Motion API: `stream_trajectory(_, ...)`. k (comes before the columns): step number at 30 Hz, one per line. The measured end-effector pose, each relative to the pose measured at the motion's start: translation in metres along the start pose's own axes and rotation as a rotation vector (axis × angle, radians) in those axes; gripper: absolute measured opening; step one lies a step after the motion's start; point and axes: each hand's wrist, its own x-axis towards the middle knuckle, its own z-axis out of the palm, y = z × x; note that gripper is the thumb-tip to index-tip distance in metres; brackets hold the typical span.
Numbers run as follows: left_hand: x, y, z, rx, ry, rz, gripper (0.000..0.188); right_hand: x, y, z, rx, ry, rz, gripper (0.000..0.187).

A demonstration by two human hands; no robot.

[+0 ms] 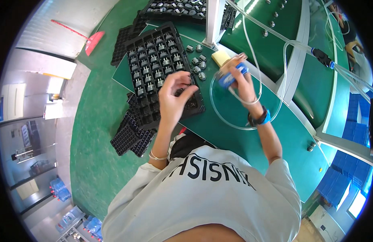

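Observation:
My left hand [176,94] is over the near right part of a black compartment tray [144,117], thumb and fingers curled together. Whatever may be between its fingertips is too small to make out. The tray holds rows of small metal parts with prongs [154,60]; its nearest compartments show no parts. My right hand [243,82] is closed around a blue and copper-coloured handheld tool [231,76], blurred, with a thin clear hose by the wrist. Behind the tool is a yellow block [220,57]. Several loose metal parts [199,64] stand on the green table between the tray and the tool.
A clear hose [224,121] loops over the green table [251,149]. A white post [214,22] and rail stand beyond. Another filled tray [174,9] lies at the back. Black trays [128,137] and a red dustpan [93,42] are on the floor at left.

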Motion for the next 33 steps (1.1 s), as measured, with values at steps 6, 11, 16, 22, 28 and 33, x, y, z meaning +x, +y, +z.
stream_trajectory(6,0.02,-0.014,-0.025,0.843,-0.101,0.232,0.027,0.039,0.023,-0.035,-0.889,0.216,-0.5,0.037)
stream_trajectory(11,0.023,-0.019,-0.013,0.965,-0.156,0.171,0.023,0.039,0.027,-0.03,-1.014,0.286,-0.575,0.043)
stream_trajectory(16,0.026,-0.027,-0.013,0.94,-0.105,0.165,0.019,0.037,0.021,-0.029,-0.871,0.218,-0.533,0.055)
stream_trajectory(22,0.025,-0.028,-0.016,0.695,-0.03,0.119,0.017,0.036,0.021,-0.028,-0.913,0.233,-0.609,0.054)
stream_trajectory(28,0.018,-0.015,-0.023,0.35,-0.105,-0.167,0.012,0.044,0.031,-0.033,-1.008,0.31,-0.537,0.041)
stream_trajectory(33,0.01,-0.019,-0.031,0.15,-0.144,-0.163,0.015,0.039,0.03,-0.028,-1.03,0.307,-0.604,0.043)
